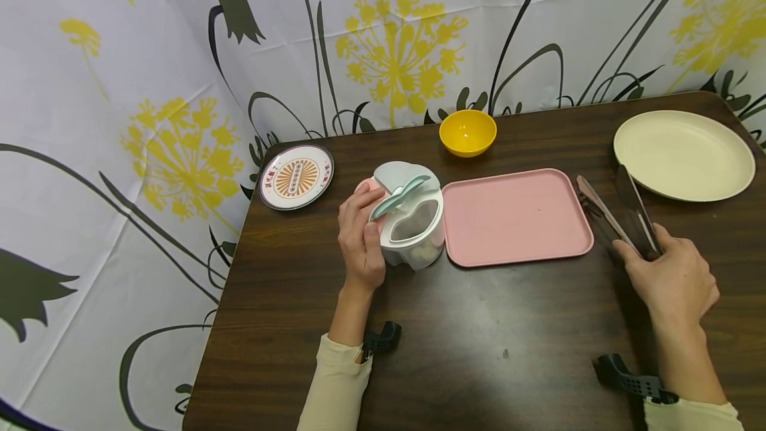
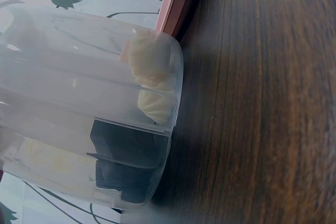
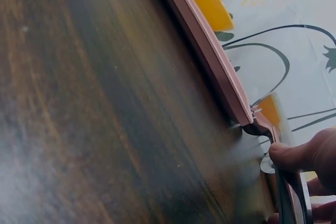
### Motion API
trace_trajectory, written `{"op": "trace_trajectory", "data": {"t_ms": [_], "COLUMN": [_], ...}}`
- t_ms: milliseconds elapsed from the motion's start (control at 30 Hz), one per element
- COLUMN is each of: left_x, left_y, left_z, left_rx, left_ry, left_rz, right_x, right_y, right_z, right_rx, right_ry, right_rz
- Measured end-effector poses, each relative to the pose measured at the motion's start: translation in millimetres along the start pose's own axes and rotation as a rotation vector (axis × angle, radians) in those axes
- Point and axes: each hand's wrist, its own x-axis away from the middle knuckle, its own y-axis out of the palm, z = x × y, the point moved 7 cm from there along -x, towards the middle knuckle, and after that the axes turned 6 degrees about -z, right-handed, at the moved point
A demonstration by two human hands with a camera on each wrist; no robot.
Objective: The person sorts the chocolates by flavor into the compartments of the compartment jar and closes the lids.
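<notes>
My left hand (image 1: pixel 362 238) holds a clear divided food container (image 1: pixel 421 255) at its left side, fingers over the lid's pink part. A pale green flap (image 1: pixel 399 198) on that lid stands raised above an uncovered compartment (image 1: pixel 415 221). In the left wrist view, whitish pieces (image 2: pixel 149 61) and dark blocks (image 2: pixel 128 161) show through the container's wall. My right hand (image 1: pixel 676 278) grips a pair of tongs (image 1: pixel 610 218) by the handle end. Their two arms are spread, with nothing between the tips, beside the pink tray's (image 1: pixel 517 218) right edge.
A yellow bowl (image 1: pixel 468 133) stands behind the tray. At the back right lies a large cream oval plate (image 1: pixel 685 155); a small round plate with a printed pattern (image 1: pixel 296 177) lies at the back left. Floral cloth (image 1: pixel 287 65) hangs along the table's far and left edges.
</notes>
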Motion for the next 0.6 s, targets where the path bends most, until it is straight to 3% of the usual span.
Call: {"op": "trace_trajectory", "data": {"t_ms": [300, 600], "left_x": [-0.2, 0.9], "left_y": [-0.3, 0.1], "left_z": [0.3, -1.0], "left_rx": [0.006, 0.004], "left_ry": [0.002, -0.008], "left_rz": [0.002, 0.000], "right_x": [0.1, -2.5], "right_y": [0.4, 0.3], "right_z": [0.2, 2.8], "right_rx": [0.015, 0.034], "right_ry": [-0.001, 0.034], "right_rz": [0.008, -0.035]}}
